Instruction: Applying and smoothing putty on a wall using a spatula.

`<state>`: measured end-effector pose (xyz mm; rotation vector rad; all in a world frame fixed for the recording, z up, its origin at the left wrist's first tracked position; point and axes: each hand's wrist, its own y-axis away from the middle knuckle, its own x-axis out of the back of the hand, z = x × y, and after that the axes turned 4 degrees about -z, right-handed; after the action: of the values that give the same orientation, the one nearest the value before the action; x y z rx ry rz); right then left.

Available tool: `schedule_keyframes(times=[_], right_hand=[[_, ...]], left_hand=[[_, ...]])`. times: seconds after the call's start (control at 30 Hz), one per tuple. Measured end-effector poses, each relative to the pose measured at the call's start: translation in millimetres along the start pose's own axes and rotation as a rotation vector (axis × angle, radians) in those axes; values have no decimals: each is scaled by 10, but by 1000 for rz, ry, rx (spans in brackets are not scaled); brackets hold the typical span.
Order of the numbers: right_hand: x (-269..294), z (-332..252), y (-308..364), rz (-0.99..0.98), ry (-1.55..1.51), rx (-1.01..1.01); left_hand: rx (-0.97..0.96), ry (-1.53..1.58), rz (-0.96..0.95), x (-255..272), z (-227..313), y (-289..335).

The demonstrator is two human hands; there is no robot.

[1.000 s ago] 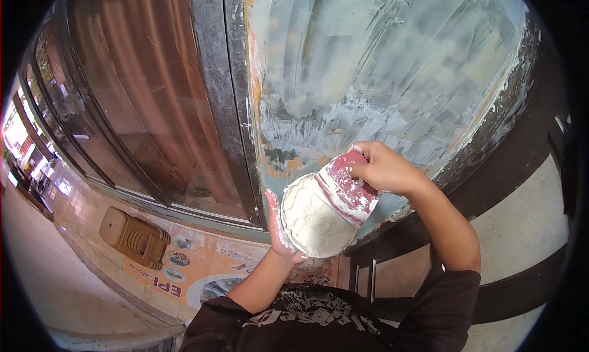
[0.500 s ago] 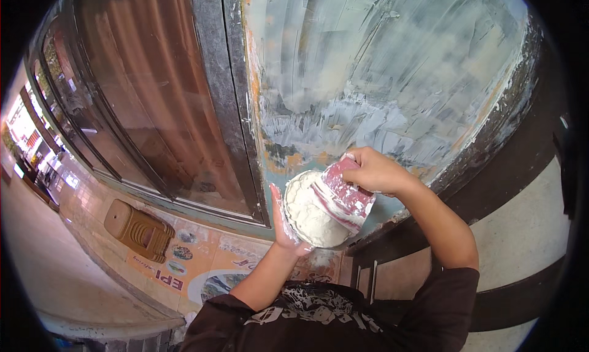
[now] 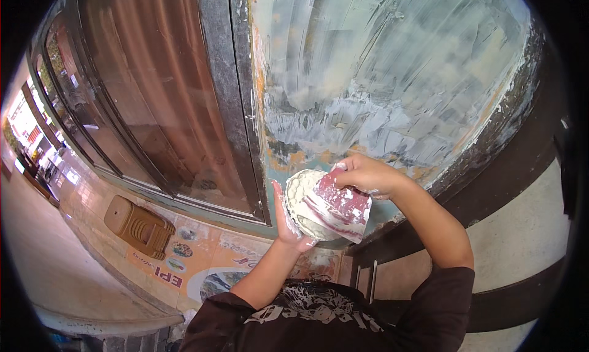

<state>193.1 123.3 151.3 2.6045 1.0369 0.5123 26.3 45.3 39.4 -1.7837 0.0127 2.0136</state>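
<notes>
My left hand [image 3: 288, 224] cups a round container of white putty [image 3: 300, 195] from its left side and underneath, with white smears on the fingers. In my right hand [image 3: 368, 175] is a flat, reddish putty scraper [image 3: 346, 206], pinched at its upper edge between thumb and fingers. White putty coats parts of the scraper, and its blade lies over the right part of the container, hiding that side. Just beyond both hands rises a wall [image 3: 392, 63] streaked with white and grey-green putty, rougher and patchy near its lower edge.
Left of the wall stands a dark-framed glass window [image 3: 165, 100] with a brown curtain behind it. Stacked brown plastic stools [image 3: 138, 226] stand on the floor at left, beside a printed banner [image 3: 202, 263]. A dark band [image 3: 491, 174] borders the wall at right.
The scraper has shifted slightly left and down across the putty, and its angle has changed. My left hand still holds the container in nearly the same place.
</notes>
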Motion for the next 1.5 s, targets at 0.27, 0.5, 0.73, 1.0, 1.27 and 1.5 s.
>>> schedule_keyframes(times=[0.27, 0.5, 0.73, 1.0, 1.27, 1.5], right_hand=[[210, -63, 368, 66, -269, 66], [601, -335, 839, 280, -251, 175], [1097, -622, 1396, 586, -132, 306], [1742, -1356, 2135, 942, 172, 465], [1595, -2439, 2567, 1429, 844, 729], [1711, -2163, 2269, 1728, 1399, 771]], left_hand=[[77, 14, -19, -116, -137, -130], [105, 120, -52, -265, -269, -391], [211, 146, -170, -403, -481, -733], [224, 111, -217, -444, -689, -882], [225, 273, -212, -210, -1026, -900], [264, 204, -82, -134, -1291, -842]])
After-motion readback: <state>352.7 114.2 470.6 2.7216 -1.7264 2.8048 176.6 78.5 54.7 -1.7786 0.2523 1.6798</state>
